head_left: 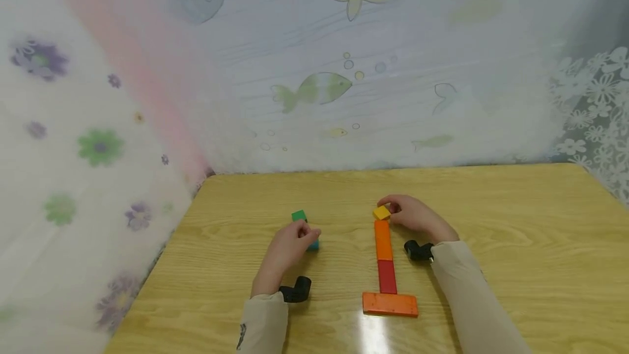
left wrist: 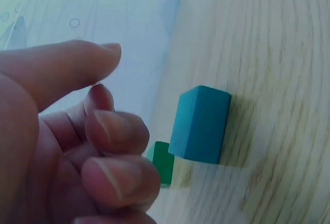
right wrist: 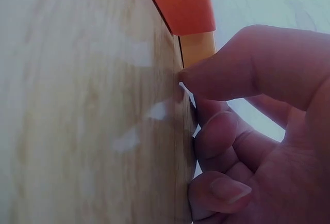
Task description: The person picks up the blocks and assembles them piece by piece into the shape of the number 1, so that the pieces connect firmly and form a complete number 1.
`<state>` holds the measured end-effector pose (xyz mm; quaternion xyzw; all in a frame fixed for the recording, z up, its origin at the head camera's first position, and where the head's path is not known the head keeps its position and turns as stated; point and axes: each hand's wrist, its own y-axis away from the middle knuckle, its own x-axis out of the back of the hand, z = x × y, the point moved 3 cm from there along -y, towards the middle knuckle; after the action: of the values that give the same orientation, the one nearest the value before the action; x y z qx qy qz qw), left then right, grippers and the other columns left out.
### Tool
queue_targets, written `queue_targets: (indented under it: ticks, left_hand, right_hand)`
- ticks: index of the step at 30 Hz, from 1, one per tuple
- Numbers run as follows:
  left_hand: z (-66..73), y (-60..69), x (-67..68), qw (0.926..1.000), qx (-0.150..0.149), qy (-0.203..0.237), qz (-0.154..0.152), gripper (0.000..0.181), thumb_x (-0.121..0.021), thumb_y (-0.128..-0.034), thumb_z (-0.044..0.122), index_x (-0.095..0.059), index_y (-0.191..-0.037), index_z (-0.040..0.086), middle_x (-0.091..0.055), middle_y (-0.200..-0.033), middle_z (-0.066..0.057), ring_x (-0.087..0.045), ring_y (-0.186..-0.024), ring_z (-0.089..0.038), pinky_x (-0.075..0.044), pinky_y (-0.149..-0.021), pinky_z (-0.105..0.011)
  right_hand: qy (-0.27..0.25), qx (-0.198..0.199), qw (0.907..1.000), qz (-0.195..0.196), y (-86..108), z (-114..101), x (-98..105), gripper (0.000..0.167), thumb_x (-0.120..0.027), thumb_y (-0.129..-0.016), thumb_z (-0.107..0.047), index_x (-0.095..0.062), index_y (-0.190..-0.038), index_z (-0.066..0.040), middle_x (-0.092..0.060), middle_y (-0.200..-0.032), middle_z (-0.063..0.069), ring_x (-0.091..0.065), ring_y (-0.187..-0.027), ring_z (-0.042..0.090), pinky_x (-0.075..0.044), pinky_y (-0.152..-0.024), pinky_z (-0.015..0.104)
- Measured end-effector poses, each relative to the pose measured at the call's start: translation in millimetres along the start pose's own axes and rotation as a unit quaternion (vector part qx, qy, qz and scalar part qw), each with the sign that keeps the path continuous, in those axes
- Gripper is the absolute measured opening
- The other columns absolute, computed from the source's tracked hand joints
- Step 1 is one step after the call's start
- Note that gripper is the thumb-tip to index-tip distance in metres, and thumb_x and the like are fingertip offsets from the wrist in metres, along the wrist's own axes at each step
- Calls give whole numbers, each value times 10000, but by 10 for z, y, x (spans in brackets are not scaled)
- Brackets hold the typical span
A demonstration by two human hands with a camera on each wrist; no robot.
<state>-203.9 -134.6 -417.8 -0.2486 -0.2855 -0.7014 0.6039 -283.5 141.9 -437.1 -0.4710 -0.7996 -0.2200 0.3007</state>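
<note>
A yellow block (head_left: 381, 212) lies at the far end of an orange strip block (head_left: 383, 240), turned at an angle to it. My right hand (head_left: 417, 216) pinches the yellow block between thumb and forefinger; in the right wrist view the thumb (right wrist: 221, 74) meets its side and the forefinger is mostly hidden. My left hand (head_left: 289, 246) hovers by a teal block (left wrist: 201, 124) with loosely curled fingers, holding nothing. A green block (head_left: 298, 216) stands just beyond the teal one.
Below the orange strip, a red block (head_left: 387, 276) continues the row down to a crosswise orange block (head_left: 390, 305). The wooden table (head_left: 530, 223) meets a curtain with fish drawings (head_left: 324, 89) at its back edge. Black wrist cameras (head_left: 297, 290) jut from both sleeves.
</note>
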Motion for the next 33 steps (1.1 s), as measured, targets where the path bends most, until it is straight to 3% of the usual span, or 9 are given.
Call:
queue_targets:
  ticks: [5,11,15,23,33]
  left_hand:
    - [-64,-18,6,9998,138,-128,-20,300,-529,-863,457,-514,-839,158,-477,-696,-19,-411,-558,-168,-337,-512,-304]
    - [-216,19,55,9964,383,508,-568,372,-537,-853,468,-481,-978,122,-544,-757,-89,-476,-534,-214,-403,-520,-328]
    - [-264,27,104,9946,471,683,-621,423,-535,-853,471,-471,-1051,102,-559,-797,-87,-497,-539,-219,-416,-536,-334]
    - [-254,25,65,9925,497,660,-899,441,-535,-870,426,-469,-1132,79,-567,-829,-64,-522,-568,-192,-428,-562,-321]
    - [-192,30,47,9934,511,489,-904,494,-544,-858,443,-431,-1183,88,-557,-786,-61,-494,-550,-187,-407,-562,-317]
  right_hand:
    - [0,61,10000,29,12,8,5,390,-516,-800,12,-539,-1184,-50,-489,-868,63,-407,-758,204,-339,-659,339]
    - [122,106,9999,44,18,5,-5,386,-511,-796,18,-543,-1175,-45,-502,-883,55,-415,-769,201,-345,-671,341]
    - [152,88,9998,119,21,9,-5,385,-517,-791,17,-552,-1167,-56,-503,-876,47,-416,-761,197,-342,-667,340]
    - [105,69,9998,134,5,25,-13,386,-522,-792,12,-551,-1170,-62,-499,-871,44,-415,-753,190,-341,-659,332]
    - [17,76,9999,88,8,11,2,382,-518,-799,16,-545,-1174,-53,-475,-852,53,-402,-745,194,-333,-652,337]
